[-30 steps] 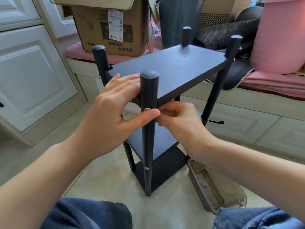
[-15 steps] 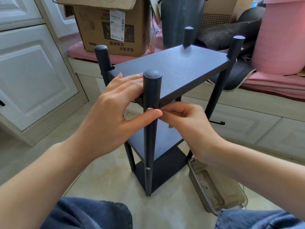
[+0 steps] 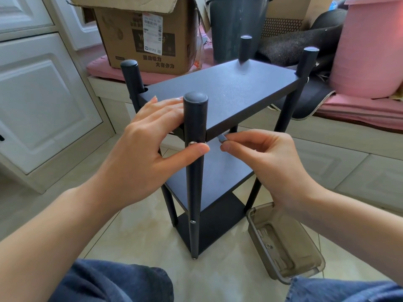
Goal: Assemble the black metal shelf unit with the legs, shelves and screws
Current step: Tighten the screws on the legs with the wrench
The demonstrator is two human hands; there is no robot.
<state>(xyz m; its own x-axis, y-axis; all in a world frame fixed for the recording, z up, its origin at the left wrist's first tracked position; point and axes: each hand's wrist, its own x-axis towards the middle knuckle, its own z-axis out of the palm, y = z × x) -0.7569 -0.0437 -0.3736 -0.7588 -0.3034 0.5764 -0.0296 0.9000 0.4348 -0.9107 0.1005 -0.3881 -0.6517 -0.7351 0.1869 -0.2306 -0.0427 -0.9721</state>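
Note:
The black shelf unit (image 3: 229, 92) stands upright on the floor tiles, with three shelves between round legs. My left hand (image 3: 139, 153) lays straight fingers on the top shelf's near corner, and its thumb presses beside the silver screw (image 3: 192, 143) in the near leg (image 3: 195, 118). Just right of that leg, under the top shelf's edge, my right hand (image 3: 266, 162) pinches a small grey metal tool (image 3: 222, 137). A second screw (image 3: 192, 222) sits lower in the same leg.
A smoky plastic tray (image 3: 305, 264) lies on the floor at the right, holding a small screw (image 3: 268, 245). Behind the unit, a low bench carries a cardboard box (image 3: 141, 40), a dark bin (image 3: 231, 22) and a pink bucket (image 3: 368, 51). White cabinet doors (image 3: 39, 94) stand left.
My right hand has drawn back to the right from the near leg, and the grey tool now shows between its fingertips. My left hand has kept its place.

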